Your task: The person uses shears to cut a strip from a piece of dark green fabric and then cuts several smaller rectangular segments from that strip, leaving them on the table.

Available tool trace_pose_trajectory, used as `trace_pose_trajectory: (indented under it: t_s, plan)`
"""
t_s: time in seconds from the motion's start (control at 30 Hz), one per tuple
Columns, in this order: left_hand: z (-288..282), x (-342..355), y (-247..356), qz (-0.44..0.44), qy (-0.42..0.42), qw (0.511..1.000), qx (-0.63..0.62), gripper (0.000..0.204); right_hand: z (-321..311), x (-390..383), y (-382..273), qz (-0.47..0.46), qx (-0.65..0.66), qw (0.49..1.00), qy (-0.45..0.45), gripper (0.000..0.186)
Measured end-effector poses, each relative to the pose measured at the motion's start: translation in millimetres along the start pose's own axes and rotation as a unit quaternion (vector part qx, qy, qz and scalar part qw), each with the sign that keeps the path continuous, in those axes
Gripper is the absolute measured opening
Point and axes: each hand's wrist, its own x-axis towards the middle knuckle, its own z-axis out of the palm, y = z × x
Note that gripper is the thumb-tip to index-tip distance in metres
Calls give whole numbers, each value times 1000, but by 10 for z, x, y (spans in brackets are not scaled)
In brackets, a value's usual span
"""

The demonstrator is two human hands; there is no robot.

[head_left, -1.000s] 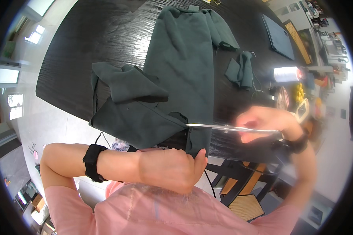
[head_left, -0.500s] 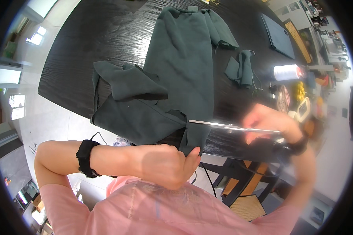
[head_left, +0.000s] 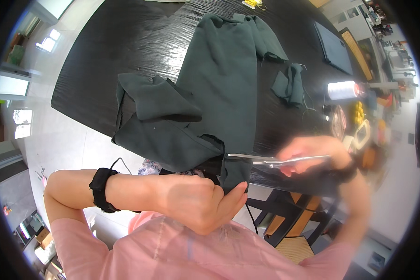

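A dark green garment [head_left: 219, 79] lies stretched over the table, with a cut, frayed edge near its lower end. At that lower end my left hand [head_left: 203, 200] pinches the fabric, its fingers curled and partly hidden behind the back of the hand. My right hand [head_left: 308, 151], smeared by motion, grips a pair of silver scissors [head_left: 268, 162]. The scissor blades point left and reach over the fabric, a little above my left fingertips, parted slightly. A folded flap [head_left: 161, 100] of the same green cloth rests left of the main piece.
On the black table [head_left: 88, 88], a small green cloth piece [head_left: 291, 86] lies right of the garment. Beyond it are a white thread spool [head_left: 343, 90], yellow thread [head_left: 359, 112] and a dark flat case [head_left: 332, 46]. A chair [head_left: 294, 228] stands below the table's near edge.
The garment sits slightly lower and further right in view. My left hand has shifted right and down with the fabric. The scissor blades have parted, and my right hand has moved a little left.
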Motion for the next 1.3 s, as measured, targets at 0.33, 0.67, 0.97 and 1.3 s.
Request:
trace_pose_trajectory:
  t_s: [0.33,0.67,0.97,1.3]
  plan:
    - [-28,-76,19,10,32,999,2,24,169,281,-12,-116,31,990,74,55]
    - [-167,-133,-52,26,-59,998,-9,23,280,236,-163,-43,74,983,160,35]
    - [-182,-184,-26,-7,-47,998,-31,23,379,357,-191,-97,-18,977,190,30]
    - [-195,-277,19,-27,-49,997,-56,22,462,537,-313,-117,-37,970,208,34]
